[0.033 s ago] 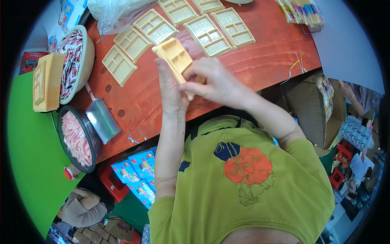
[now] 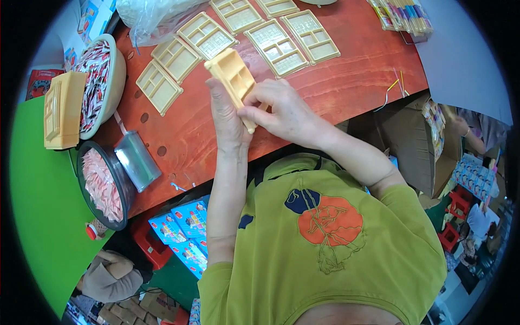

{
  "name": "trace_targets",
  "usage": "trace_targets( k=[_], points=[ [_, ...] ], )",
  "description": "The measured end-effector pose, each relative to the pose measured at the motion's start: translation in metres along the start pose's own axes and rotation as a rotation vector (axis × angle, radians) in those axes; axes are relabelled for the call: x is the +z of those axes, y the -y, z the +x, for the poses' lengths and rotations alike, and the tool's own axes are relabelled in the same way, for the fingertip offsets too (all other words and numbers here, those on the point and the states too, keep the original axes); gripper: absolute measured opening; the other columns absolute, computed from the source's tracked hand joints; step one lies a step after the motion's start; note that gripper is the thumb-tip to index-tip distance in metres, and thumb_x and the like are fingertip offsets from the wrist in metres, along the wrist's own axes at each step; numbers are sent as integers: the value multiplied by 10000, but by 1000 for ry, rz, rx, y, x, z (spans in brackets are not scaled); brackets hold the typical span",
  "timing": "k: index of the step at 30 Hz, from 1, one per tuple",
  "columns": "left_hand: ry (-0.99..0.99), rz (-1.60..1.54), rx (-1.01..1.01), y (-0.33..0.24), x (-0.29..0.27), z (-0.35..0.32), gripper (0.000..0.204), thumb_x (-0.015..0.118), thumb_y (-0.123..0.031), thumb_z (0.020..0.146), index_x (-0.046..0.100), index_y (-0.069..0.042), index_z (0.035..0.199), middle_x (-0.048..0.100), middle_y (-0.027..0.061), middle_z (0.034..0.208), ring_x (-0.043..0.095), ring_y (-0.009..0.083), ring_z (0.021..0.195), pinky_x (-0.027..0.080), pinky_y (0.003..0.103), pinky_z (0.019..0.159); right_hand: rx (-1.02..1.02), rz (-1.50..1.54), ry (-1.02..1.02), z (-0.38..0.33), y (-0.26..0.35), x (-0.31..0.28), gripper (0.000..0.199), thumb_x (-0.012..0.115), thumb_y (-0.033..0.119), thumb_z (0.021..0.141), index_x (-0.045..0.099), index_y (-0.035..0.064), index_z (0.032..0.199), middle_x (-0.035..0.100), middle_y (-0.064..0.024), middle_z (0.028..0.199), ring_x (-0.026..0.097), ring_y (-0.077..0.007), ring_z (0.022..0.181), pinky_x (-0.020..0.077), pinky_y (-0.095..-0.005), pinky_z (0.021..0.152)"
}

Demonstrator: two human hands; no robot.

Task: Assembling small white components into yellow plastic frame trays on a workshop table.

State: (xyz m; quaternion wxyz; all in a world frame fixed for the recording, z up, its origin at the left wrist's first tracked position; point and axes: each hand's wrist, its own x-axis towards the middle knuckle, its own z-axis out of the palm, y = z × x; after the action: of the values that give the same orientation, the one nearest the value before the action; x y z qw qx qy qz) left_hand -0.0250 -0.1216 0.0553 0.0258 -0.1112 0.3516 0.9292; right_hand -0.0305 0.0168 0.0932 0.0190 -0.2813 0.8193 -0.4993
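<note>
Above the near edge of the table, my left hand [image 2: 227,119] holds a thick cream-yellow plastic compartment tray [image 2: 234,73], its thumb along the left side. It looks like several nested trays, though I cannot tell for sure. My right hand [image 2: 281,111] has curled fingers and thumb closed on the tray's lower right edge. The tray is tilted up, with its compartments showing and nothing visible in them. Beyond my hands, several flatter compartment trays of the same colour lie in rows on the table, one [image 2: 276,46] just past the held tray.
On the left, a taller stack of trays [image 2: 67,111] leans by a white basin [image 2: 116,81] of small packets. A dark basin [image 2: 129,189] holds pink packets beside a clear plastic container [image 2: 136,161]. A plastic bag [image 2: 154,21] lies at the back. An open carton [image 2: 403,141] stands right.
Between the two frames, the held tray and my right hand shift very slightly, the tray's top edge rising a little. Everything on the table stays put.
</note>
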Motion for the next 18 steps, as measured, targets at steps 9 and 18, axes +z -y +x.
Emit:
trace_targets(
  k=[9, 18],
  points=[
    [-2, 101, 221, -19, -18, -11, 671, 602, -523, 982, 412, -50, 1417, 560, 107, 1302, 573, 206, 1194, 476, 373, 1043, -60, -37, -63, 4, 10, 9, 110, 674, 122, 903, 631, 40, 844, 611, -88, 784, 597, -253, 793, 430, -375, 769],
    [-97, 460, 247, -43, -23, -40, 653, 586, -460, 1013, 412, 7, 1434, 557, 139, 1360, 549, 242, 1265, 444, 408, 1083, -233, -80, 73, 10, 4, 12, 68, 653, 95, 901, 607, 46, 901, 604, -64, 870, 594, -251, 879, 427, -378, 844]
  ],
)
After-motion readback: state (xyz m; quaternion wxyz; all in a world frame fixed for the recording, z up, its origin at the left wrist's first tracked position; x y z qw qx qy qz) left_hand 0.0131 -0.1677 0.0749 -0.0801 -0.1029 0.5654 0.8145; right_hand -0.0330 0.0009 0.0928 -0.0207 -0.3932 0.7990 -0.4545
